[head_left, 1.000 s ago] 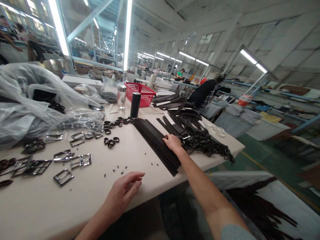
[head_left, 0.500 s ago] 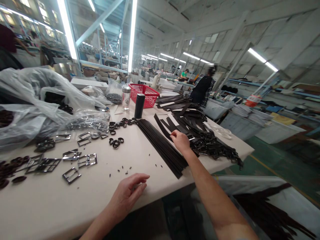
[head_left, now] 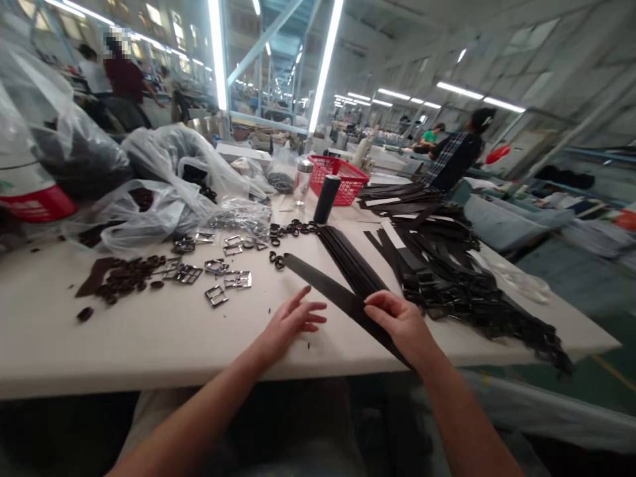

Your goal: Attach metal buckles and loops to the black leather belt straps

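My right hand (head_left: 400,324) pinches a long black strap (head_left: 328,286) that slants across the table front. My left hand (head_left: 291,324), fingers spread and holding nothing, hovers just left of that strap. Behind the right hand lies a bundle of narrow black straps (head_left: 350,262). The held strap's far end is beside small black loops (head_left: 277,260). Metal buckles (head_left: 237,279) lie scattered to the left, near a pile of dark brown loops (head_left: 126,279). At right is a heap of black belts with buckles (head_left: 447,285).
A black cylinder (head_left: 326,199), a glass jar (head_left: 303,182) and a red basket (head_left: 342,179) stand at the back of the table (head_left: 173,338). Plastic bags (head_left: 173,159) crowd the back left. A person in a plaid shirt (head_left: 454,156) stands beyond, at right.
The view has swung left. My right hand now holds a strap, drawn across the table toward the front. My left hand's fingers have spread and it has come nearer to the strap.
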`<action>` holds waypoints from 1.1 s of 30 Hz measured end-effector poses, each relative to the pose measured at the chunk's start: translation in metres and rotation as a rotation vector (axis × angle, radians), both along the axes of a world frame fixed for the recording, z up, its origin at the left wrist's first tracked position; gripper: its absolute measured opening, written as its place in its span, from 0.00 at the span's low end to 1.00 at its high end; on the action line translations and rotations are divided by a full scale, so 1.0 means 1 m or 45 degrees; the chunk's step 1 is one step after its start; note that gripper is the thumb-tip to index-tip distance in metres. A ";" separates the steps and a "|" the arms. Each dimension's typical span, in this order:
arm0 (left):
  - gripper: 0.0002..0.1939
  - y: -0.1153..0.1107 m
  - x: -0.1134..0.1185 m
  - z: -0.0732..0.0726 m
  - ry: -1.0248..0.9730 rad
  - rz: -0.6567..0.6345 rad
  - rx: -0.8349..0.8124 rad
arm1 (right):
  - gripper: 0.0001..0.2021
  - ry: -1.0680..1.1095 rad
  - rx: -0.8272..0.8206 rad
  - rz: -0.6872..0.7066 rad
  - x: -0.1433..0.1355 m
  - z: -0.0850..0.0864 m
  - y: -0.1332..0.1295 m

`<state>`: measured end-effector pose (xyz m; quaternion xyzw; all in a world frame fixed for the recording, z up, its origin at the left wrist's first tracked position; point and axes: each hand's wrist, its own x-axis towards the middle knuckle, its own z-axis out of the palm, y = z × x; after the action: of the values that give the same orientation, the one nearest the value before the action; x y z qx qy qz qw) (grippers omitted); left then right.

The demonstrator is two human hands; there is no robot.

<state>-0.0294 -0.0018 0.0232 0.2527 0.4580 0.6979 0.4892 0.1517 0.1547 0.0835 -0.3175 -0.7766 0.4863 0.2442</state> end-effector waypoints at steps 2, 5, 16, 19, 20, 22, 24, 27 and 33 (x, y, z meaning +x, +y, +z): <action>0.32 -0.006 -0.012 0.006 -0.188 0.158 -0.003 | 0.14 -0.040 -0.154 0.085 0.010 -0.006 -0.019; 0.27 -0.025 -0.031 0.017 -0.180 0.380 -0.103 | 0.15 -0.101 -0.256 0.124 0.028 -0.014 -0.033; 0.14 -0.106 -0.028 0.020 0.595 0.490 -0.146 | 0.14 -0.214 0.459 0.257 0.053 -0.027 -0.032; 0.02 -0.124 -0.022 0.025 1.081 0.404 -0.056 | 0.09 -0.149 0.989 0.208 0.056 -0.022 -0.036; 0.04 -0.129 -0.020 0.027 1.199 0.351 -0.021 | 0.08 -0.139 1.093 0.186 0.058 -0.021 -0.037; 0.05 -0.136 -0.016 0.030 1.318 0.272 0.039 | 0.07 -0.138 1.190 0.149 0.063 -0.019 -0.037; 0.03 -0.138 -0.010 0.031 1.280 0.266 0.032 | 0.07 -0.158 1.158 0.164 0.069 -0.021 -0.036; 0.04 -0.134 0.003 0.027 0.898 0.327 -0.139 | 0.09 -0.215 0.969 0.261 0.075 -0.026 -0.037; 0.13 -0.118 0.030 0.012 0.000 0.178 -0.310 | 0.16 -0.105 0.758 0.287 0.041 -0.035 -0.090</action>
<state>0.0004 -0.1202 0.0356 0.1589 0.5557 0.6695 0.4666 0.1927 0.0646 0.0490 -0.1634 -0.9244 0.2483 0.2391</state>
